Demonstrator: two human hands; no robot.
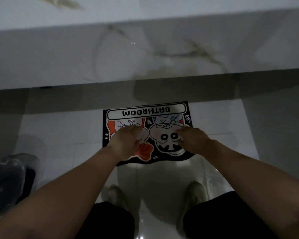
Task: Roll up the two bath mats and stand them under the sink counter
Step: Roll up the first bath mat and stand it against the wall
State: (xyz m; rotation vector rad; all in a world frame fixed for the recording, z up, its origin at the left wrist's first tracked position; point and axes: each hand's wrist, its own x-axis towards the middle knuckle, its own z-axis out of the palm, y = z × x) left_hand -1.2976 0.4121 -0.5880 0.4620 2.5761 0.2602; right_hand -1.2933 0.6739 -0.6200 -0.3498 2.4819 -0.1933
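Observation:
A black bath mat (146, 112) with cartoon figures and the word BATHROOM lies flat on the pale tiled floor, its far edge just under the front of the marble sink counter (145, 54). My left hand (126, 142) hovers over or rests on the mat's left half, fingers curled downward. Over the right half is my right hand (192, 140), fingers also curled. Whether either hand grips the mat I cannot tell. The mat's near edge looks slightly lifted or uneven. Only one mat is in view.
The counter's thick front edge overhangs the floor, with shadowed space beneath it (76, 100). A dark bin with a clear plastic liner (9, 180) stands at the left. My feet in pale slippers (195, 192) are on the glossy tiles just behind the mat.

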